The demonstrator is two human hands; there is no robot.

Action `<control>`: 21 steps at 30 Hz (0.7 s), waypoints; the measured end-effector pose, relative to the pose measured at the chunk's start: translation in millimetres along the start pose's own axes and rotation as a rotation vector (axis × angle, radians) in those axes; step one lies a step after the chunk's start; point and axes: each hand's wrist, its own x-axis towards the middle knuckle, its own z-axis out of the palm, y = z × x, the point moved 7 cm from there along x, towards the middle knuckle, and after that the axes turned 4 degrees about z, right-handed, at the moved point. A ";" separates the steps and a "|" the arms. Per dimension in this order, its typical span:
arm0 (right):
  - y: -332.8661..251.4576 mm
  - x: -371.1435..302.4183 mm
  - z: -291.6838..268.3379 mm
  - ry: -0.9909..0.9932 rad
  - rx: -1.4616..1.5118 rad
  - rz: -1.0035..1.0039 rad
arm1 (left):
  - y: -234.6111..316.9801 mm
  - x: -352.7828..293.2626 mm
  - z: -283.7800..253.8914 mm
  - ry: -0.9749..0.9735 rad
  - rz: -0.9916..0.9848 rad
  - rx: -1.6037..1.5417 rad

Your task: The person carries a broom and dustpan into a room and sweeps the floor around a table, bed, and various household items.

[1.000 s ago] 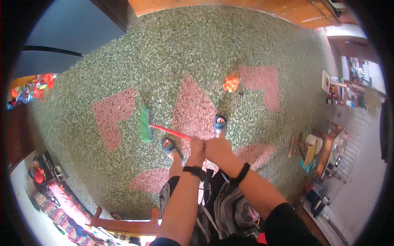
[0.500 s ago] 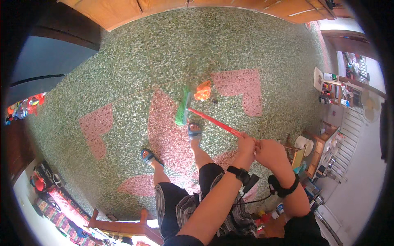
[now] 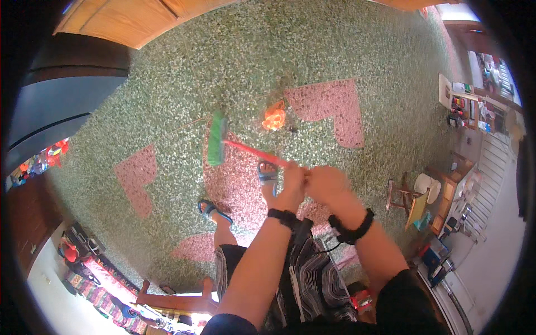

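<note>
A broom with a red handle and green bristles (image 3: 216,138) is held in both my hands, its head low at the speckled floor. My left hand (image 3: 293,183) wraps round the handle, and my right hand (image 3: 328,183) grips it just beside the left, toward the handle's end. Right of the bristles, apart from them, lies a crumpled orange plastic bag (image 3: 274,116) on the floor. A small dark bit (image 3: 293,129) lies next to the bag. My sandalled feet stand below the broom head, the right one partly behind the handle.
Green terrazzo floor (image 3: 167,89) with pink inlaid shapes spreads around me. Wooden furniture (image 3: 111,19) borders the far left, above a dark cabinet (image 3: 61,106). At the right stand a small folding chair (image 3: 416,209) and cluttered shelves (image 3: 469,111). A wooden bench (image 3: 178,301) sits behind me.
Both hands and the broom have swung left. The broom head has moved away from the orange bag, which stays on the floor. The view has shifted slightly.
</note>
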 end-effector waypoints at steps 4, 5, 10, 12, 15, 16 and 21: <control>76.9 -15.1 -20.0 0.008 0.004 0.146 | -45.3 -18.0 78.1 -0.185 -0.173 -0.143; 89.7 -26.3 -31.0 0.040 -0.019 0.187 | -54.0 -25.4 94.1 -0.214 -0.164 -0.176; 114.1 -82.2 -55.5 -0.054 -0.011 0.154 | -76.0 -75.7 124.0 -0.301 -0.244 -0.126; 112.8 -89.9 -53.2 -0.037 0.026 0.115 | -71.3 -91.9 121.4 -0.331 -0.255 -0.016; 112.1 -68.5 -19.3 -0.010 0.077 0.046 | -50.5 -82.3 101.3 -0.247 -0.126 0.032; 112.3 -52.6 0.4 -0.003 0.089 0.016 | -39.8 -73.6 90.2 -0.155 -0.037 0.047; 79.6 -8.8 55.1 -0.095 0.322 0.094 | -37.0 -2.6 22.8 -0.138 -0.015 0.282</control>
